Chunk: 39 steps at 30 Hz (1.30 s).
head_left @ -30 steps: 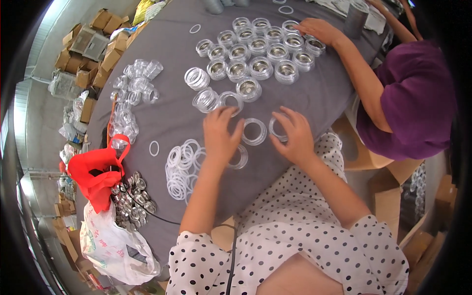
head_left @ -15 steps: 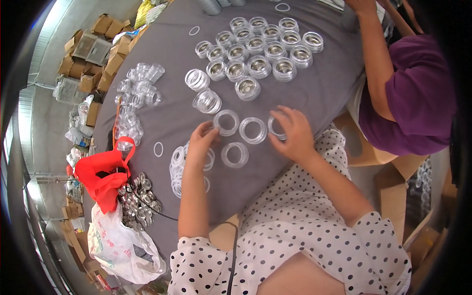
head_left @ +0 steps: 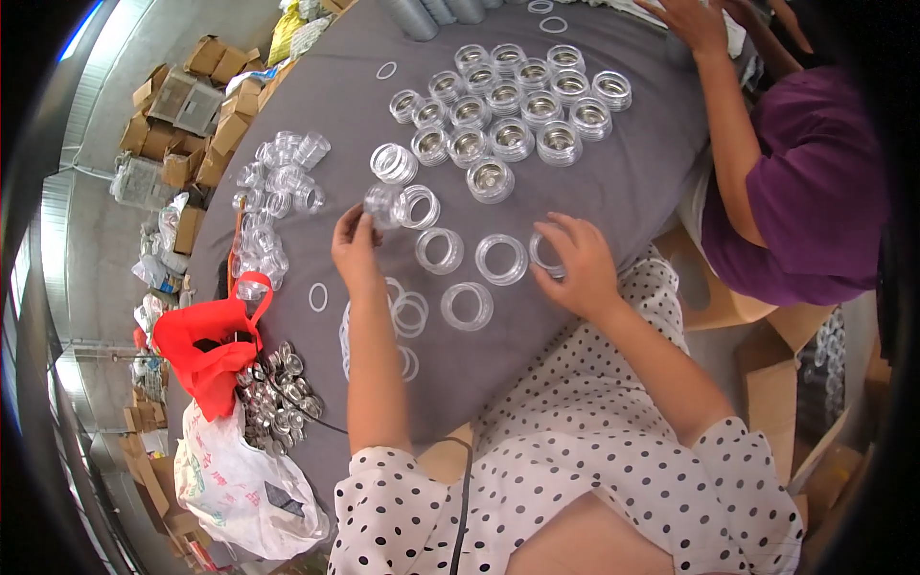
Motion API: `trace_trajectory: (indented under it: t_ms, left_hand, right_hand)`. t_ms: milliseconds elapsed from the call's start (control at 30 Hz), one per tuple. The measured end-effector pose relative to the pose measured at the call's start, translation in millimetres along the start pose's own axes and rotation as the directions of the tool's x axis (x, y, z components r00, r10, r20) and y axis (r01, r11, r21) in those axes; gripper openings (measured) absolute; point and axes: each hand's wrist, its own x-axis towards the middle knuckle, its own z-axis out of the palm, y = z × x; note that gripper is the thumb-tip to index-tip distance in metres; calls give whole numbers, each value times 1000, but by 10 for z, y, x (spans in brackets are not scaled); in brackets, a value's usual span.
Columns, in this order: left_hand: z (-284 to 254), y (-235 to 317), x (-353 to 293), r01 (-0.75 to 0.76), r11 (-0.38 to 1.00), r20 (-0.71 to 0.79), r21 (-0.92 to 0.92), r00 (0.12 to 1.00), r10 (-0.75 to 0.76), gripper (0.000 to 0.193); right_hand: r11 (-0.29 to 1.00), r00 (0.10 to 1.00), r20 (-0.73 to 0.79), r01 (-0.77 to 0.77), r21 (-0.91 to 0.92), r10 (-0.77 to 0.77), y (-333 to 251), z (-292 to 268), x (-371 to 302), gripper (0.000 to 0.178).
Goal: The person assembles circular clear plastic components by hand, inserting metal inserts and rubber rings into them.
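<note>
White rings [head_left: 409,335] partly hidden by left forearm [head_left: 377,374]. Left hand [head_left: 356,251] pinches blurred clear pieces [head_left: 383,205], count unclear, beside clear ring stack [head_left: 435,205]. Three loose clear rings [head_left: 482,261] between hands. Right hand [head_left: 583,268] spread wide, half covering another ring [head_left: 535,251]; can't tell if gripping. Versus half a second ago: left hand shifted up-left, right hand unmoved.

Left hand [head_left: 356,247] points to 12 o'clock, bent in a pinch; right hand [head_left: 581,265] toward 11, arched and spread.
</note>
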Motion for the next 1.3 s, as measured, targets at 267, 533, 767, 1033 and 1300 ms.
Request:
trace_trajectory:
  t_ms: [267, 533, 767, 1033, 1300]
  left_hand:
    - [-574, -380, 70, 562, 816, -28, -138, 821, -570, 27]
    - [-152, -135, -59, -223, 838, 150, 497, 974, 170, 20]
    - [317, 28, 7, -534, 555, 519, 638, 830, 204, 23]
    - [-33, -227, 304, 70, 953, 204, 295, 970, -134, 26]
    - [-271, -457, 109, -221, 676, 222, 703, 971, 86, 43]
  right_hand:
    - [1000, 1000, 8, 14, 9, -14, 1, 0, 10, 47]
    - [1000, 1000, -1, 19, 1, -19, -17, -17, 13, 48]
    - [1000, 1000, -5, 24, 5, -24, -44, -28, 26, 47]
    - [998, 1000, 2, 17, 66, -17, -48, -37, 23, 47]
    - [999, 999, -12, 37, 29, -36, -54, -35, 30, 46]
